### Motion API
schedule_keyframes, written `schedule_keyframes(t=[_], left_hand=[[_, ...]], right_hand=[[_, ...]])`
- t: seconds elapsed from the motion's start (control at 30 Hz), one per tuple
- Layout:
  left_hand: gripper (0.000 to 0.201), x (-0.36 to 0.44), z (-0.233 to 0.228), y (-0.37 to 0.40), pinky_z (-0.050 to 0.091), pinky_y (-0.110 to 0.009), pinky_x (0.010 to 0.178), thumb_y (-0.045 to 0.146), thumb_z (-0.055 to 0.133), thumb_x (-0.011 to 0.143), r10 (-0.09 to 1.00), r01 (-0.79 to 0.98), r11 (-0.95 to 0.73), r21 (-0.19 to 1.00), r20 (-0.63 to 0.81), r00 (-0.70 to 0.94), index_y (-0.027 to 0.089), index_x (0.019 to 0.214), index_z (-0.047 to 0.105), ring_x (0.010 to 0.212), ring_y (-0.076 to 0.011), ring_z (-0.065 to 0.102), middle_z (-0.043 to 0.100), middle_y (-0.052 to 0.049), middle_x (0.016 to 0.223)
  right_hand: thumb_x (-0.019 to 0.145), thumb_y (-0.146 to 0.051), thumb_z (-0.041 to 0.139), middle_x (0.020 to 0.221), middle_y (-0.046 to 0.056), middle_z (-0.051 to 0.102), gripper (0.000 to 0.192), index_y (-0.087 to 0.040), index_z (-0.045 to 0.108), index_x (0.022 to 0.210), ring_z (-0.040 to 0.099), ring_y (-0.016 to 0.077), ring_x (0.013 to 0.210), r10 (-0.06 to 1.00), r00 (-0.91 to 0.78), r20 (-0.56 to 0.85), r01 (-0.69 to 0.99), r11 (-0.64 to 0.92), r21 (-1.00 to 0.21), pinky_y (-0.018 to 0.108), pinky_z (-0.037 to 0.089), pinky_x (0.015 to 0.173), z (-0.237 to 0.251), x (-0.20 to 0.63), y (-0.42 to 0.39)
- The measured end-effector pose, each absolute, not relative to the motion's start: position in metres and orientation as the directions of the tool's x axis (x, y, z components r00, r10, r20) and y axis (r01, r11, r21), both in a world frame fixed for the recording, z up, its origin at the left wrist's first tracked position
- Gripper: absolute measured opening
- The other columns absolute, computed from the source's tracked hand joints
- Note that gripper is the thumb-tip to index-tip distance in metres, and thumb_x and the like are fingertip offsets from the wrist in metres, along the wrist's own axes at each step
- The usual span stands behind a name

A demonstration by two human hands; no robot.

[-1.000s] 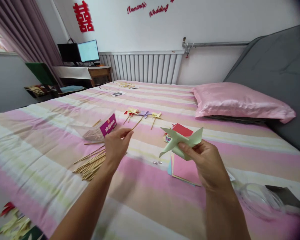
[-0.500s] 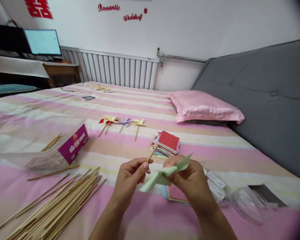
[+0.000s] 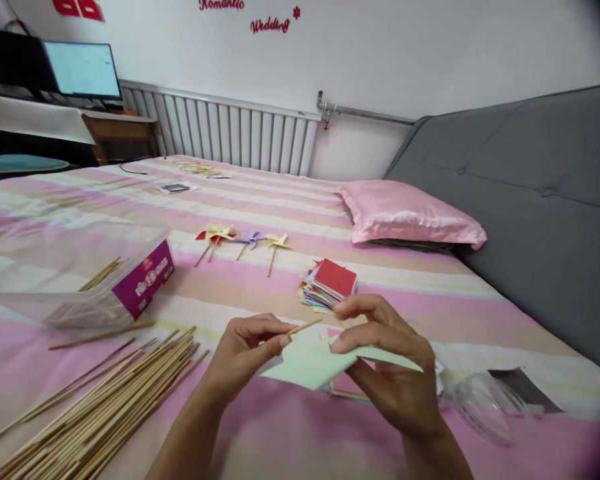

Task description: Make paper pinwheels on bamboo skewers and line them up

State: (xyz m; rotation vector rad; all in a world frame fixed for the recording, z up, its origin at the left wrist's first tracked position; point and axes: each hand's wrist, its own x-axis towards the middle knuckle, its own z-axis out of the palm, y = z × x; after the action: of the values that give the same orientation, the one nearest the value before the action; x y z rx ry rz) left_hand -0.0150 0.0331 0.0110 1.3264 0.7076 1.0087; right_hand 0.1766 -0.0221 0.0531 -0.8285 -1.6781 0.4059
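Observation:
Between the thumb and fingers of my left hand (image 3: pixel 247 353) is a thin wooden stick (image 3: pixel 306 327), its tip pointing right. My right hand (image 3: pixel 397 363) pinches a light green paper pinwheel (image 3: pixel 307 365), its blades partly spread out, just below the stick. Whether stick and paper touch is unclear. Beneath the hands lies a stack of coloured paper (image 3: pixel 351 387), mostly covered. Farther off is a pile of paper squares (image 3: pixel 335 276) with red on top. Finished-looking pinwheels in yellow (image 3: pixel 277 242), purple (image 3: pixel 251 239) and yellow with red (image 3: pixel 218 232) lie on the bed.
Many wooden sticks (image 3: pixel 115 407) lie at the front left, beside a clear plastic box (image 3: pixel 87 315) with a purple label. At right are a clear round plastic container (image 3: pixel 490 407) and a dark sheet (image 3: pixel 523 388). A pink pillow (image 3: pixel 410 213) rests by the grey headboard (image 3: pixel 520 167).
The green paper has opened out from its tighter folded pinwheel shape. My right hand has shifted slightly right with fingers more spread; the stick has tilted from steep to nearly level.

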Motion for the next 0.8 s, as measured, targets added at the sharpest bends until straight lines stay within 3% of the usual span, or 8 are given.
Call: schedule_keyframes(t=[0.2, 0.33, 0.53, 0.8], left_hand=[[0.013, -0.028, 0.016, 0.036, 0.035, -0.019, 0.050, 0.025, 0.069, 0.071, 0.911, -0.056, -0.154, 0.987, 0.164, 0.378, 0.020, 0.082, 0.075, 0.060, -0.0096, 0.052, 0.061, -0.004, 0.070], [0.018, -0.038, 0.021, 0.037, 0.036, -0.019, 0.052, 0.027, 0.064, 0.076, 0.884, 0.050, -0.182, 0.982, 0.141, 0.446, 0.019, 0.088, 0.074, 0.063, -0.0103, 0.053, 0.062, -0.005, 0.073], [0.023, -0.044, 0.022, 0.036, 0.037, -0.020, 0.053, 0.030, 0.063, 0.077, 0.825, 0.081, -0.089, 0.993, 0.027, 0.564, 0.014, 0.090, 0.072, 0.065, -0.0117, 0.054, 0.067, -0.008, 0.079], [0.022, -0.045, 0.017, 0.035, 0.034, -0.018, 0.049, 0.034, 0.065, 0.074, 0.846, 0.070, 0.022, 0.997, -0.056, 0.531, 0.013, 0.082, 0.067, 0.056, -0.0080, 0.049, 0.059, 0.000, 0.065]], right_hand=[[0.071, -0.011, 0.069, 0.100, 0.006, 0.063, 0.015, -0.022, 0.068, 0.080, 0.060, 0.0199, 0.094, 0.683, -0.174, 0.709, 0.392, 0.709, -0.586, 0.034, 0.047, 0.082, 0.054, 0.180, -0.018], [0.071, -0.012, 0.069, 0.099, 0.006, 0.064, 0.012, -0.021, 0.068, 0.079, 0.061, 0.0193, 0.092, 0.692, -0.217, 0.689, 0.440, 0.699, -0.564, 0.034, 0.047, 0.081, 0.052, 0.179, -0.015], [0.071, -0.011, 0.068, 0.094, 0.006, 0.066, 0.012, -0.020, 0.067, 0.078, 0.062, 0.0190, 0.089, 0.706, -0.236, 0.668, 0.439, 0.691, -0.574, 0.035, 0.047, 0.080, 0.048, 0.176, -0.013], [0.065, -0.002, 0.068, 0.087, 0.004, 0.065, 0.022, -0.020, 0.068, 0.079, 0.062, 0.0181, 0.083, 0.717, -0.225, 0.659, 0.417, 0.682, -0.600, 0.033, 0.047, 0.074, 0.046, 0.172, -0.014]])
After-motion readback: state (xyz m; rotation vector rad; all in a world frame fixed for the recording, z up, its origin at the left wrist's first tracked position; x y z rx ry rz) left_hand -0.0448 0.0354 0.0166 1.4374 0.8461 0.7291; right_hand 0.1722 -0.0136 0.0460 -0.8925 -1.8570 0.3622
